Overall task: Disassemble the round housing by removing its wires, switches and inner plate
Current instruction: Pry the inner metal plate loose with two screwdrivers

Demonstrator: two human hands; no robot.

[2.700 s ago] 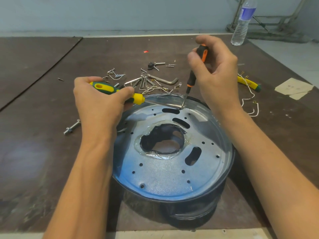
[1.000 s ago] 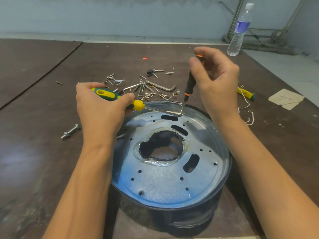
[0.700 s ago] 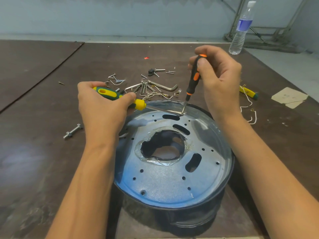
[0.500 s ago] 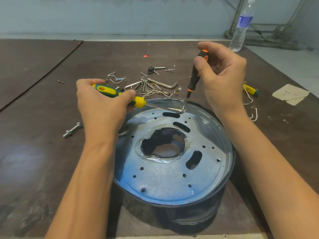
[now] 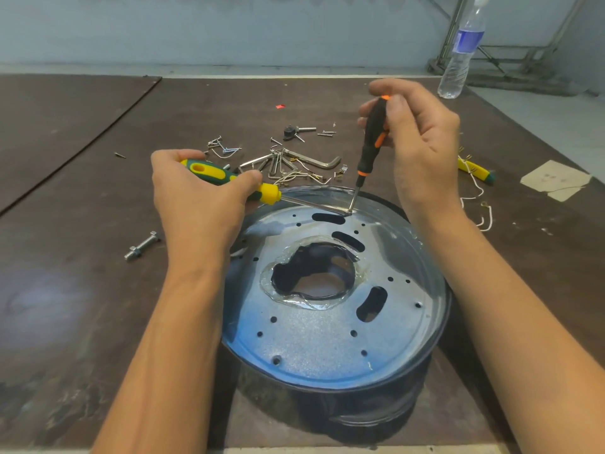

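1. The left hand (image 5: pixel 196 204) is curled round the handle of a green-and-yellow screwdriver (image 5: pixel 229 178). It holds the tool nearly level, with the shaft reaching in over the far rim of the round dark housing (image 5: pixel 360 411).
2. The right hand (image 5: pixel 422 149) pinches a black-and-orange screwdriver (image 5: pixel 371 139) between thumb and fingers. The tool stands almost upright above the housing's far edge, and the two tips meet beside a slot.
3. Beyond the housing lies a scatter of hex keys, screws and wire bits (image 5: pixel 294 158). A steel bolt (image 5: pixel 141 246) lies to the housing's left. To its right are loose white wires (image 5: pixel 481 208), a yellow-and-green tool (image 5: pixel 474 170) and a paper scrap (image 5: pixel 553 180). A clear plastic bottle (image 5: pixel 460 50) stands far beyond.
4. The housing sits on the brown table (image 5: pixel 65 290), between the forearms. The silvery round inner plate (image 5: pixel 314 342) is seated inside the housing's rim. It has small holes, oblong slots and a ragged central opening edged with glossy clear residue.
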